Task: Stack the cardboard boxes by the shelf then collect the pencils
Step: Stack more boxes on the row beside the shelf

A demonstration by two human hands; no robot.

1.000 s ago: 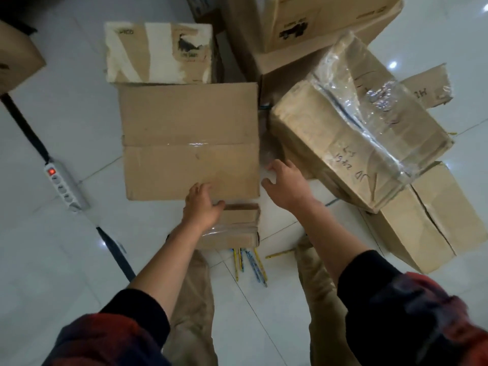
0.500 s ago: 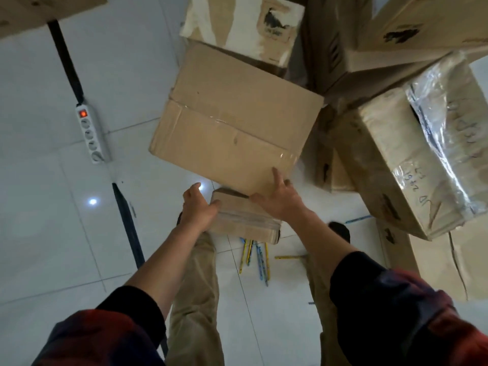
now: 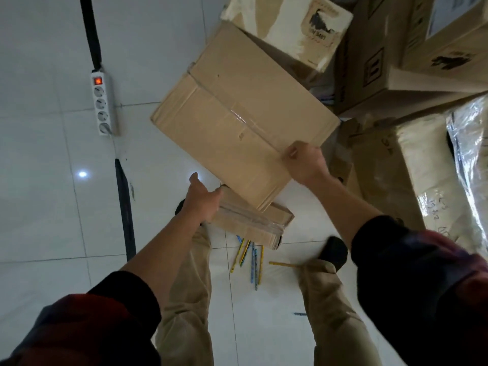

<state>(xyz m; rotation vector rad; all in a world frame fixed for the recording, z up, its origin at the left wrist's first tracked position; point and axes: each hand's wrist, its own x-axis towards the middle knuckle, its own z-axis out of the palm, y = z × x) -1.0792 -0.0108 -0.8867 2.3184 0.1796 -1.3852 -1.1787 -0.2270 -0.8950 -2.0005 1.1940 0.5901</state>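
Observation:
A large plain cardboard box (image 3: 237, 122) sits tilted in the middle of the view. My right hand (image 3: 303, 162) grips its near right edge. My left hand (image 3: 202, 200) is open with the palm against the left end of a small taped box (image 3: 253, 223), which lies under the large box's near corner. Several yellow and blue pencils (image 3: 249, 257) lie on the white floor just below the small box, between my feet. One yellow pencil (image 3: 284, 264) lies apart to the right, and a blue one (image 3: 300, 314) lower down.
More boxes crowd the right and top: a white-patched box (image 3: 287, 25), large printed cartons (image 3: 396, 56) and a plastic-wrapped box (image 3: 435, 186). A white power strip (image 3: 101, 107) with a lit red switch and its black cable (image 3: 124, 207) run down the left on the tiled floor.
The large box has turned and lifted at its near side. My right hand moved from its near edge up to its right edge and closed on it. My left hand stays at the small box.

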